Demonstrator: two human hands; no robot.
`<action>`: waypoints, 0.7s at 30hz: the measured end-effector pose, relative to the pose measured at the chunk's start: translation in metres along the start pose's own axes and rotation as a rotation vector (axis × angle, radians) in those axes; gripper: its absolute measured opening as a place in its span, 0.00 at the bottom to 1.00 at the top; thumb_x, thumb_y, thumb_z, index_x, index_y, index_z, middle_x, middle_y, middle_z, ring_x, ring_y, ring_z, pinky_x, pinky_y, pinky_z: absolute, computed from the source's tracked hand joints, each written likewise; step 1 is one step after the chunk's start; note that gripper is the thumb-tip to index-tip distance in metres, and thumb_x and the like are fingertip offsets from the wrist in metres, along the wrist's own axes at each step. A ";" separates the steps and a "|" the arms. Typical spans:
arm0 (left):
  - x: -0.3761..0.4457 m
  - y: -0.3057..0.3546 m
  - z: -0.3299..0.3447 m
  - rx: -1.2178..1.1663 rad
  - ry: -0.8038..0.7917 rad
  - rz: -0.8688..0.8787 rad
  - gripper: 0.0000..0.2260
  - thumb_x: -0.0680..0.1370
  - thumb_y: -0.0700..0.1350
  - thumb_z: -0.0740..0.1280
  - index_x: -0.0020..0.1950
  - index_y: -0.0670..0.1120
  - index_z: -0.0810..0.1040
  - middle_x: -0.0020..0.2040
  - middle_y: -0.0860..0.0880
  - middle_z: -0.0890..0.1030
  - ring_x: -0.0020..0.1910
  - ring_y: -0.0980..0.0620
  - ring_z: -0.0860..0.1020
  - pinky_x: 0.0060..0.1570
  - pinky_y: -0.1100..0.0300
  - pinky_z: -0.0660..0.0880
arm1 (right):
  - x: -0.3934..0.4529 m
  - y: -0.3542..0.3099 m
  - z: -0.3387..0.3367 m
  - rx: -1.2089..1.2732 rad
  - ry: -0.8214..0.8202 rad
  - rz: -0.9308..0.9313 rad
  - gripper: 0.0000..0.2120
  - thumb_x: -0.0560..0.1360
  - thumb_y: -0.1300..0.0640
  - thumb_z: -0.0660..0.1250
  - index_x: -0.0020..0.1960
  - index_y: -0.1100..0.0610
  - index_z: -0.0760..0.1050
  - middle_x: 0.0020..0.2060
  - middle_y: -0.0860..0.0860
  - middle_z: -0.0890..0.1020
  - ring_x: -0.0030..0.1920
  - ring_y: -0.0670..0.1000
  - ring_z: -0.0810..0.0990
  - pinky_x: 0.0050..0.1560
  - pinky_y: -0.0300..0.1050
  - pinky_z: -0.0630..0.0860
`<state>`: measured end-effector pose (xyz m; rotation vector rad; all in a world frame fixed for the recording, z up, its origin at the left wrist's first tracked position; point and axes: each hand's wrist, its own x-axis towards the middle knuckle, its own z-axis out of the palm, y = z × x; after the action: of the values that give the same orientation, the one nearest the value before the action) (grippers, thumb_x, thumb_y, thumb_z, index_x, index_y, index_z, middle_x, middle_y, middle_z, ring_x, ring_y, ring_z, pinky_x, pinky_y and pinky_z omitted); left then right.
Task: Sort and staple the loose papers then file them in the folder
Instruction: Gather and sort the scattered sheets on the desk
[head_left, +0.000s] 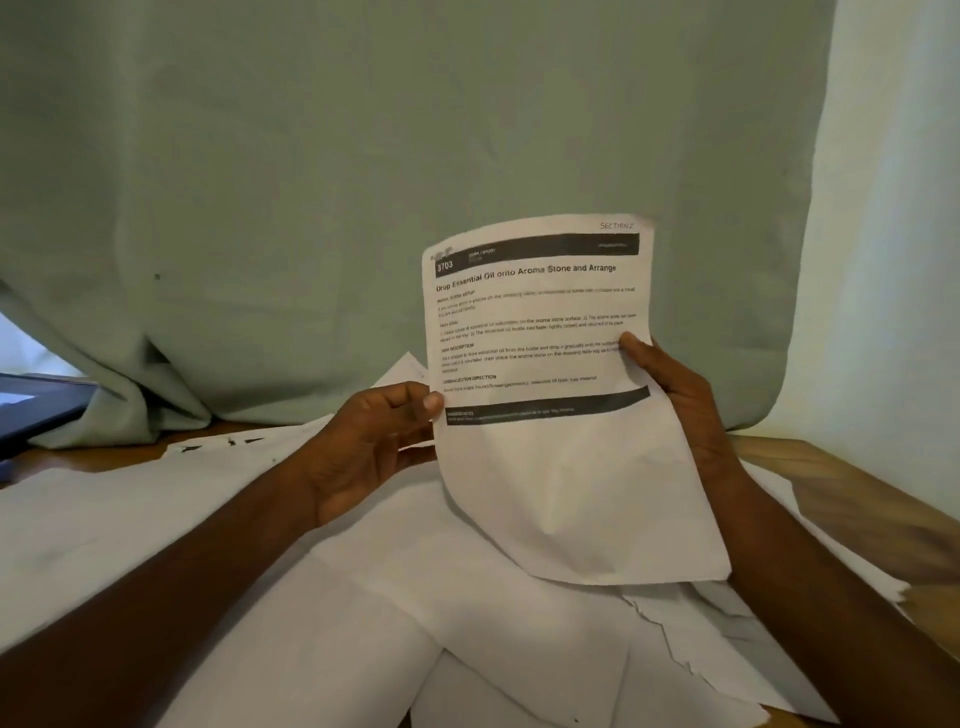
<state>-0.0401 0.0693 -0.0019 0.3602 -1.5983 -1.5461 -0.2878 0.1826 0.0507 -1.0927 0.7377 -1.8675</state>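
- A printed sheet (540, 332) stands upright in the middle of the frame, slightly right of centre, lifted clear of the papers below, with its printed face toward the camera.
- The sheet carries a dark band across the top with the number 3703, a bold heading that reads "Drop Essential Oil onto Aroma Stone and Arrange", several blocks of small text, a second dark band lower down, and the handwritten note "SECTION 2" at its upper right corner.
- The left hand (363, 447) pinches the sheet's left edge at about mid-height: the thumb lies on the front by the lower dark band and the curled fingers are behind the paper.
- The right hand (680, 405) grips the right edge a little higher, with the thumb pressed on the printed face beside the text and the fingers hidden behind the sheet.
- Below both grips the blank lower half of the sheet hangs free and bows toward the camera.
- The corner of a second sheet (408, 371) peeks out behind the held one, just above the left hand; whether that hand holds it too cannot be told.
- Loose white papers (260, 519) lie overlapped across the lower half of the frame, one with a torn edge at lower right.
- They rest on a wooden table (852, 499), which shows bare at right.
- A pale green cloth (363, 156) hangs across the background.
- A dark flat object (36, 405) lies at the left edge, partly under the cloth.
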 end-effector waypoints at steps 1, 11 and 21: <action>0.000 0.001 0.001 -0.038 0.026 0.013 0.10 0.79 0.45 0.68 0.55 0.39 0.78 0.64 0.42 0.83 0.58 0.45 0.83 0.52 0.55 0.81 | -0.001 0.000 0.001 0.012 0.010 0.019 0.22 0.81 0.54 0.62 0.74 0.58 0.72 0.65 0.59 0.81 0.65 0.63 0.79 0.64 0.60 0.78; 0.002 0.009 0.000 -0.170 0.257 0.079 0.02 0.73 0.44 0.71 0.44 0.47 0.81 0.54 0.47 0.86 0.46 0.50 0.85 0.44 0.56 0.84 | -0.013 0.007 0.009 -0.097 -0.139 0.121 0.18 0.83 0.53 0.62 0.72 0.54 0.73 0.64 0.56 0.82 0.63 0.61 0.81 0.63 0.61 0.78; 0.007 -0.006 -0.010 0.663 0.294 0.085 0.11 0.75 0.51 0.77 0.54 0.49 0.83 0.53 0.53 0.86 0.55 0.54 0.83 0.53 0.63 0.77 | 0.000 -0.014 -0.024 -0.974 0.371 -0.451 0.12 0.84 0.57 0.64 0.66 0.53 0.79 0.59 0.50 0.84 0.53 0.47 0.83 0.61 0.48 0.80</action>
<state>-0.0394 0.0562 -0.0064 0.8236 -1.8201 -0.8138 -0.3142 0.1911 0.0508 -1.6033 1.8643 -2.1464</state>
